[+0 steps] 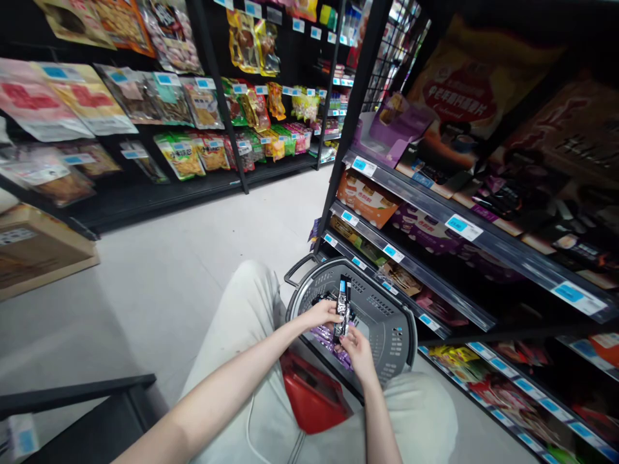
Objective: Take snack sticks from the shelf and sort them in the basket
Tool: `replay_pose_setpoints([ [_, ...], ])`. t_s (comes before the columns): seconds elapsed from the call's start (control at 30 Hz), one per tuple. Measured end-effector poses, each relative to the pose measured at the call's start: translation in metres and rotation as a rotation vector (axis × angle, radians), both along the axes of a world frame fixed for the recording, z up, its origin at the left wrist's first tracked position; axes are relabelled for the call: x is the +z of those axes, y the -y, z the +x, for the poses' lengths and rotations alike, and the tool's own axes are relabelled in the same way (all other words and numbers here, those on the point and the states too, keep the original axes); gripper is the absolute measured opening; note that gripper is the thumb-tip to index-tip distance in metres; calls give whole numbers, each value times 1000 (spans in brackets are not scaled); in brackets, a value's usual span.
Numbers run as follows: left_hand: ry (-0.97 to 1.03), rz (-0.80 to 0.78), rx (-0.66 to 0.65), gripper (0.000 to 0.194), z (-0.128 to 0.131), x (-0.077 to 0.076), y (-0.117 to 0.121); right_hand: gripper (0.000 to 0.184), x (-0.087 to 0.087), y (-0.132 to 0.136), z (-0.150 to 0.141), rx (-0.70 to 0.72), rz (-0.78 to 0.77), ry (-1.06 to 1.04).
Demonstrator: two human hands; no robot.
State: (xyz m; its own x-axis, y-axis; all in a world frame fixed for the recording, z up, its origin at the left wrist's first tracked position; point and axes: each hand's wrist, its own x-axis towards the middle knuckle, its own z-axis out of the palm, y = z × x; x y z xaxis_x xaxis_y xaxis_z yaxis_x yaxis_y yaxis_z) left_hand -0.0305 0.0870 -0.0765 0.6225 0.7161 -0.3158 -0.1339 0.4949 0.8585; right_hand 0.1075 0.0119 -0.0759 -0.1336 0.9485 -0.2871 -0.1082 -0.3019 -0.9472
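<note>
Over a grey shopping basket (387,316) between my knees, I hold a slim black stick packet (343,299) with white and blue print. My left hand (325,314) pinches its side near the middle. Fingers of my right hand (355,348) are closed on its lower end. Purple shiny packets (333,348) lie in the basket below, along with some dark packets (329,297). My hands and the held packet hide part of the basket's contents.
Shelves (416,193) of boxed goods rise close on the right. Hanging snack bags (184,154) fill the black rack ahead and left. A red object (314,396) sits in my lap with a white cable (250,419). A cardboard box (43,251) stands at the left, a black frame (97,393) lower left.
</note>
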Motion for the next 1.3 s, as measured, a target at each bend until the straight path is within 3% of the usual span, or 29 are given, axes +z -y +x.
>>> replay_pose_setpoints([
  [0.13, -10, 79, -10, 27, 4, -1, 2, 23, 1, -1, -3, -51, 41, 142],
  [0.4, -32, 224, 54, 21, 12, 0, 5, 34, 4, 1, -9, -169, 205, 817],
  [0.57, -172, 321, -2, 15, 14, -10, 10, 38, 5, -1, -10, -188, 275, 1241],
  [0.7, -209, 379, -40, 15, 16, -14, 13, 34, 5, -4, -10, -238, 309, 1297],
  [0.9, -85, 406, -70, 26, 19, -12, 17, 35, 7, -4, -7, -252, 314, 1359],
  [1.1, -305, 626, -97, 19, 21, -7, 26, 36, 13, -7, -2, -187, 272, 1582],
  [1.3, -323, 743, -117, 27, 20, 2, 32, 36, 14, -8, 3, -193, 296, 1579],
])
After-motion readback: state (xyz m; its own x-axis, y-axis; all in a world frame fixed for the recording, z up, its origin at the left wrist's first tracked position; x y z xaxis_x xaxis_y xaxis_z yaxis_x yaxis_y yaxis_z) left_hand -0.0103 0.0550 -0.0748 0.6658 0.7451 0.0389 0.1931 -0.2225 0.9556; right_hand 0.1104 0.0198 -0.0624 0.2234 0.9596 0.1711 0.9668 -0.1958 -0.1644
